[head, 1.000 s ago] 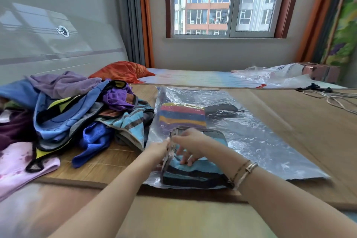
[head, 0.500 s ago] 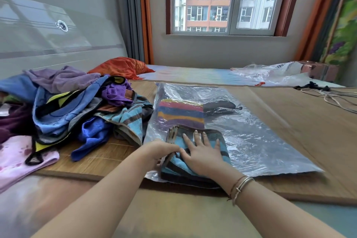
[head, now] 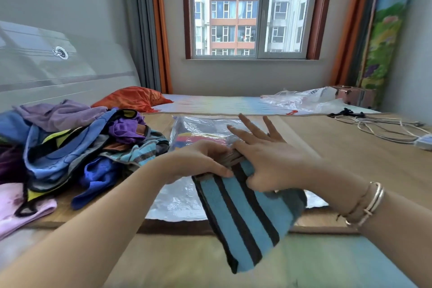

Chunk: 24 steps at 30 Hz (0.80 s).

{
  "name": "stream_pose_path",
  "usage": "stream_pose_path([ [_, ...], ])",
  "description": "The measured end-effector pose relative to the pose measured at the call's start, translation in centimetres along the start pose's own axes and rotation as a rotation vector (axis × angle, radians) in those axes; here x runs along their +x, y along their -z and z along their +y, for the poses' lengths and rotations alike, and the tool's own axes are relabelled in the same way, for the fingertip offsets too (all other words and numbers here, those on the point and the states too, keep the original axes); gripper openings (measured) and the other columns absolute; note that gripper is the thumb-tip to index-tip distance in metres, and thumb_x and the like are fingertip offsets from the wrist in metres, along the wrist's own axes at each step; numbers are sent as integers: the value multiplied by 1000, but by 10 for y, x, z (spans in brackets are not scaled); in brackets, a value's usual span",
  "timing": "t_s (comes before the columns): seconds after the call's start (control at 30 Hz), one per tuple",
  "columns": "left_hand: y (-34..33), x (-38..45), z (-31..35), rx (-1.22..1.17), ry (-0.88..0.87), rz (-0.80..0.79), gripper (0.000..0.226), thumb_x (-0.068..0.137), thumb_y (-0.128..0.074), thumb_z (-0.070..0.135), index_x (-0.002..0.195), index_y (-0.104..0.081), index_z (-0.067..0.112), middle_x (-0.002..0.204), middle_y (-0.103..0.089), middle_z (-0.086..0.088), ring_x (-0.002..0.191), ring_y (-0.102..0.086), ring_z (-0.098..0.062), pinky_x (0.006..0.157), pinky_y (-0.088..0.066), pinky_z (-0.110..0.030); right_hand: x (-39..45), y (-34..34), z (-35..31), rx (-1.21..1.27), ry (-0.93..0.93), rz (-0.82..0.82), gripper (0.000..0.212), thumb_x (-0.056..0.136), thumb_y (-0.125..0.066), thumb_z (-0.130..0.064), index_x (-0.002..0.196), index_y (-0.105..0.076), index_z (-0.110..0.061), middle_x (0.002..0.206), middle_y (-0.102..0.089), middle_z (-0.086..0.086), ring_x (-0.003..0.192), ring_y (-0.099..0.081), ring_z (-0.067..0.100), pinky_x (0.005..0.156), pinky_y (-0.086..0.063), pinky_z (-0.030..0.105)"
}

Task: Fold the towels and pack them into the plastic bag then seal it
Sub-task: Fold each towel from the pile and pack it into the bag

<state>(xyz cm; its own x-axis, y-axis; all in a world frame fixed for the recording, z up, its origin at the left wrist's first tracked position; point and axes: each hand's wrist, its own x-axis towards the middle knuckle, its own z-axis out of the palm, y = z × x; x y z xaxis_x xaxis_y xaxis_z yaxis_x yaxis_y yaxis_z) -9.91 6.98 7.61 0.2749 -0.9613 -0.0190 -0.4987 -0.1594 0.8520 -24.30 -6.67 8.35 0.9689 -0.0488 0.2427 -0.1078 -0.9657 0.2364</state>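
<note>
A folded blue-and-black striped towel [head: 243,215] is held up at a slant over the near end of the clear plastic bag [head: 184,203], its lower end hanging toward me. My left hand [head: 201,161] grips the towel's upper left corner. My right hand [head: 264,159] lies on the towel's upper end with fingers straight and spread, the thumb against the cloth. Inside the bag lies a multicoloured striped towel [head: 187,140], mostly hidden behind my hands. The bag lies flat on a wooden mat [head: 350,159].
A heap of unfolded towels [head: 70,147] in blue, purple, pink and yellow covers the mat's left side. An orange cushion [head: 131,98] and another crumpled plastic bag [head: 304,100] lie at the back. White cables [head: 385,131] lie at the right.
The striped towel lay flat on the bag under both hands; now it is lifted and tilted toward me. My right hand's fingers have spread out forward.
</note>
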Motion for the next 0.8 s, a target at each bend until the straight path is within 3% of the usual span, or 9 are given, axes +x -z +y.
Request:
stream_pose_path([
  [0.07, -9, 0, 5, 82, -8, -1, 29, 77, -77, 13, 104, -69, 21, 101, -73, 2, 97, -68, -17, 90, -53, -30, -11, 12, 6, -12, 5, -180, 61, 69, -55, -48, 124, -47, -23, 160, -13, -6, 144, 24, 9, 110, 27, 47],
  [0.13, -22, 2, 1, 103, -8, 15, 30, 74, -80, 13, 99, -66, 22, 96, -73, 4, 92, -67, -14, 89, -52, -29, -19, 11, 7, 17, -13, -319, 52, 73, -59, -53, 114, -53, -22, 146, -42, -4, 148, -4, 11, 115, 17, 51],
  [0.2, -35, 4, -9, 102, -30, 41, 33, 73, -82, 20, 100, -64, 23, 96, -73, 5, 93, -67, -13, 90, -50, -29, -29, 1, 4, 61, -21, -356, 37, 77, -64, -46, 101, -52, -21, 116, -60, -1, 123, -47, 16, 117, -13, 41],
  [0.23, -40, 5, -15, 98, -41, 64, 35, 73, -82, 30, 103, -64, 26, 98, -72, 8, 95, -66, -10, 90, -50, -27, -34, -4, 2, 106, -25, -349, 34, 77, -66, -41, 98, -51, -20, 103, -62, 0, 103, -55, 18, 103, -32, 28],
  [0.3, -43, 5, -31, 101, -49, 144, 44, 74, -68, 61, 109, -62, 36, 107, -68, 17, 102, -62, 0, 96, -47, -25, -42, -12, -2, 225, -37, -320, 30, 78, -68, -30, 96, -49, -16, 87, -58, -1, 75, -52, 15, 62, -36, 18],
  [0.37, -39, 2, -47, 69, -20, 220, 57, 77, -44, 75, 119, -59, 39, 123, -60, 20, 115, -53, 0, 105, -37, -30, -49, -14, -4, 295, -50, -276, 26, 77, -67, -22, 92, -46, -15, 74, -49, -5, 61, -44, 7, 51, -31, 20],
  [0.43, -33, -4, -67, 100, 26, 237, 65, 80, -37, 74, 128, -54, 33, 130, -52, 17, 122, -46, -3, 102, -32, -26, -52, -17, -5, 263, -48, -229, 26, 78, -64, -21, 90, -42, -18, 71, -47, -6, 60, -44, 9, 53, -36, 28],
  [0.6, -37, -17, -110, 505, 101, 67, 48, 86, -67, 41, 131, -53, 33, 134, -52, 19, 123, -45, 2, 96, -32, -15, -43, -43, -13, 75, -46, -209, 32, 79, -57, -19, 103, -37, -26, 91, -60, 4, 76, -58, 28, 59, -50, 37],
  [0.8, -34, -15, -128, 570, 99, 54, 72, 63, -68, 68, 128, -57, 38, 131, -55, 25, 124, -48, 4, 107, -38, -31, -37, -56, -21, 7, -62, -181, 43, 76, -55, -12, 114, -37, -20, 88, -61, 5, 72, -58, 29, 55, -45, 33],
])
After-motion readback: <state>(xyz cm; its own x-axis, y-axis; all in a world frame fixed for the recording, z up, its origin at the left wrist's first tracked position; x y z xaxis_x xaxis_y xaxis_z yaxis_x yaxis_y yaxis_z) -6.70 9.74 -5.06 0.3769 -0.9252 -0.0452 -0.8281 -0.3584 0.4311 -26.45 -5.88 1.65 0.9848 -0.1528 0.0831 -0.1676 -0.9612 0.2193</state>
